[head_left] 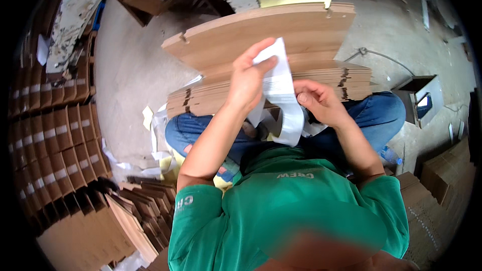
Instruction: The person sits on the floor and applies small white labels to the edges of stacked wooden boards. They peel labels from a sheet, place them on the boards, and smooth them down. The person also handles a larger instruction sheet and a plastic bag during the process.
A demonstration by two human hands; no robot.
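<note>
- The left hand [251, 73] is clamped on a long, white, glossy paper strip [279, 83], its thumb pressing flat near the upper end.
- The strip is in front of the person's chest, above the crossed legs in blue jeans [374, 115]; its lower part hangs free and curls back toward the green shirt [321, 185].
- The right hand [324, 103] is at the strip's right edge with curled fingers and the thumb close to them; whether they pinch the paper, I cannot tell.
- Beyond the hands lies a stack of flat brown cardboard sheets [211, 99], with a broad brown cardboard panel [261, 30] raised at its far side.
- The step in hand looks like separating a label from the strip, probably for the cardboard.
- The next move likely calls for a steady left grip while the right fingertips catch an edge and peel slowly, keeping the curling tail clear.
</note>
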